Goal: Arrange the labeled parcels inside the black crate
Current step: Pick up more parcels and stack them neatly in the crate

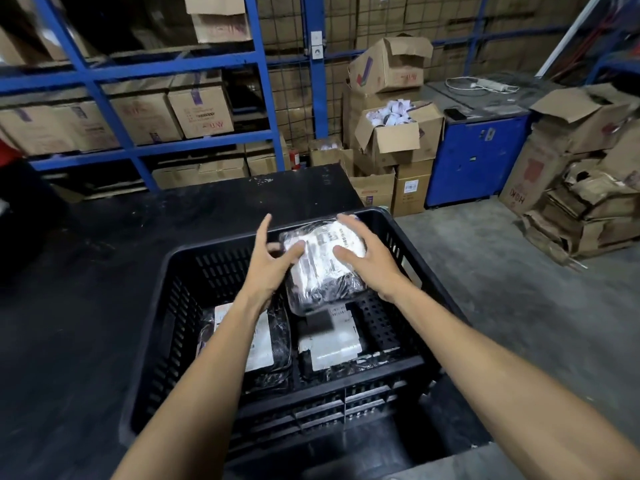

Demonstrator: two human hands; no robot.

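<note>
- The plastic-wrapped parcel (322,265) with the white label is sitting between your two hands, over the far right part of the black crate (221,271), its far end near the crate's back rim.
- Your right hand (367,261) is lying on the parcel's right side: fingers spread and curved over the label end, thumb pressing on the top face, so you are gripping it from that side.
- Your left hand (268,268) is meeting the parcel's left edge; the thumb tip is touching the wrap near the label, while the other fingers are splayed open and pointing away from you, not wrapped around anything.
- Whether the parcel is resting on anything below, you cannot tell from this view.
- Beneath your left wrist, a second labeled parcel (263,344) is lying flat on the crate floor.
- Below the held parcel's near end, a third parcel (332,348) is lying flat beside the second.
- The crate is standing on the dark table (86,289), at its right corner.
</note>
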